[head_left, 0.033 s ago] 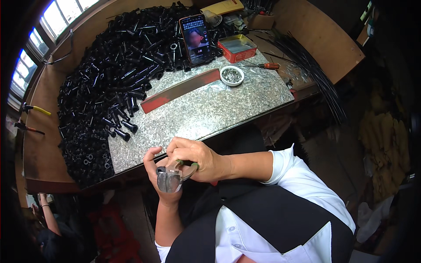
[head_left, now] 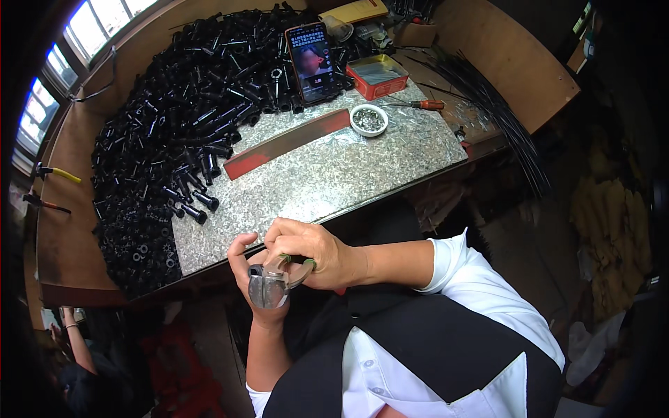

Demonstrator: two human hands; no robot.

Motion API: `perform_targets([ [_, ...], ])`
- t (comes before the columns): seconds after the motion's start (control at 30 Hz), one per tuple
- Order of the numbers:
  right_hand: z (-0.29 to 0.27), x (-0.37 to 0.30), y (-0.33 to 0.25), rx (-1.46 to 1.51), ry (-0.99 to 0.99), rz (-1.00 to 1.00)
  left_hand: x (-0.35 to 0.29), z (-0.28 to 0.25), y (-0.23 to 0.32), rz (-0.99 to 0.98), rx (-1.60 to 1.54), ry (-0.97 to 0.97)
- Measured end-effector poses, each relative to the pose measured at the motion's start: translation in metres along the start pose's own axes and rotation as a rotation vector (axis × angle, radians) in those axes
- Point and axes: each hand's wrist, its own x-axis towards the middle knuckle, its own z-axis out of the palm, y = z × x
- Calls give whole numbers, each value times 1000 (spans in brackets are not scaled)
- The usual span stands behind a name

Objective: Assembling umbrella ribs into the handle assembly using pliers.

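Clasping pliers (head_left: 268, 289), the right hand (head_left: 310, 249) is apparently squeezing beside the left hand (head_left: 241, 269), whose hold is unclear, needing steadiness next.

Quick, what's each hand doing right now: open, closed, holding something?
Left hand: partly hidden behind the pliers; whether it holds anything cannot be told.
Right hand: closed, holding the pliers by the handles.

Pliers (head_left: 267, 288) in right hand (head_left: 310, 252), parts heap (head_left: 178, 104) left, bowl (head_left: 368, 134) right of strip (head_left: 289, 143); tin (head_left: 385, 89) behind bowl
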Motion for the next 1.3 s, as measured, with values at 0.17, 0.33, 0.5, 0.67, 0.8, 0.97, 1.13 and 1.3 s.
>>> perform_targets([
  [0.17,3,3,0,1,2,-12,-1,-5,-5,64,-16,-5],
  [0.33,3,7,-1,-20,-10,13,0,-3,1,52,-80,-27],
  [0.5,-2,12,1,-125,-148,-49,-3,-10,4,-83,100,-20],
  [0.67,2,24,-6,-65,-183,1,5,-14,3,167,145,30],
  [0.8,-13,24,-12,-46,-339,453,6,-18,2,-54,-110,18],
  [0.97,-41,5,-6,-328,-437,164,5,-34,7,-93,-159,134],
  [1.13,-56,-5,-23,-781,-522,60,4,-44,-1,-104,-184,173],
  [1.3,-45,-8,-25,-913,-453,-46,6,-33,-7,-51,5,98],
])
